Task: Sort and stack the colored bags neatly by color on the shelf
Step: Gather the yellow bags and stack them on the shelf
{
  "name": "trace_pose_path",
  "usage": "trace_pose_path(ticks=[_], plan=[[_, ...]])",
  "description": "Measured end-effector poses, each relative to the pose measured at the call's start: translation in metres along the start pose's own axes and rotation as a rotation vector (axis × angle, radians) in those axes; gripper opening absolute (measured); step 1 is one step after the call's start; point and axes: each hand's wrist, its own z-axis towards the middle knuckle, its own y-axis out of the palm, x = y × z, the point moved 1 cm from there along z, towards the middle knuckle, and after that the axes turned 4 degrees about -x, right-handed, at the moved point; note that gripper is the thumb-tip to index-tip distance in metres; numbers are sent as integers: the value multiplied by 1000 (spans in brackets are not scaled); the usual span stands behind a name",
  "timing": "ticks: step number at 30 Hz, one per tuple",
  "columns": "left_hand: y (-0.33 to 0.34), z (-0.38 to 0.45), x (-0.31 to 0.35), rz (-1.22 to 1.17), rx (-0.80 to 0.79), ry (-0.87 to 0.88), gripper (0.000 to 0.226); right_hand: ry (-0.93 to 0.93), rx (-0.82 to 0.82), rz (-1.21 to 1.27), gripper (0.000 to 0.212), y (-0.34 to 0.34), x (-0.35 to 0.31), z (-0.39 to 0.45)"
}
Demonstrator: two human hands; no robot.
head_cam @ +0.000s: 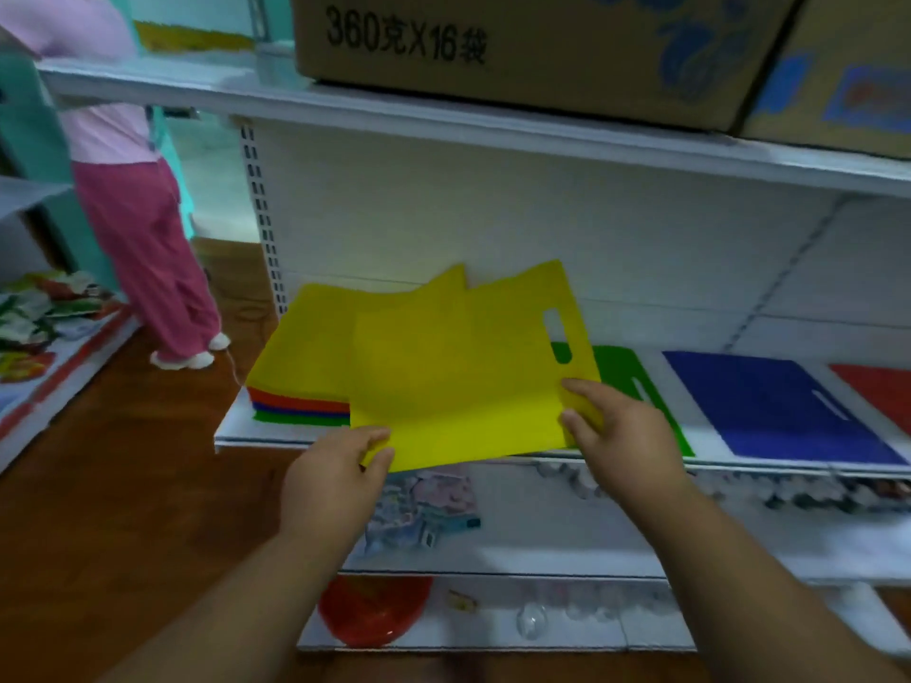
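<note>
Both hands held one yellow bag (458,367) above the front edge of the white shelf (276,433). The left hand (335,478) pinched the bag's near left corner, thumb on top and fingers curled under the fabric. The right hand (621,431) gripped the bag's right edge just below the slot handle, thumb and forefinger pressed onto the yellow surface with the other fingers beneath. The bag was spread nearly flat, its far edge tilted upward toward the shelf's back panel.

Under and to the left of the held bag lay a mixed pile (296,391) on the shelf, with another yellow sheet on top and orange, blue and green layers showing at its near edge. To the right, a green bag (636,382) lay flat, partly hidden by the right hand. Beside it lay a blue bag (779,406), and a red bag (882,386) sat at the frame's edge.

Two cardboard boxes (517,51) sat on the upper shelf. A person in pink trousers (143,248) stood at left.
</note>
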Motion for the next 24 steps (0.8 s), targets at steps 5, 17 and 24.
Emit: trace_pose_path(ticks=[5, 17, 24], plan=[[27, -5, 47, -71, -56, 113, 32, 143, 137, 38, 38, -30, 45, -41], [173, -64, 239, -83, -238, 574, 27, 474, 397, 66, 39, -136, 245, -182], [290, -137, 395, -104, -317, 743, 29, 669, 517, 13, 37, -224, 393, -278]])
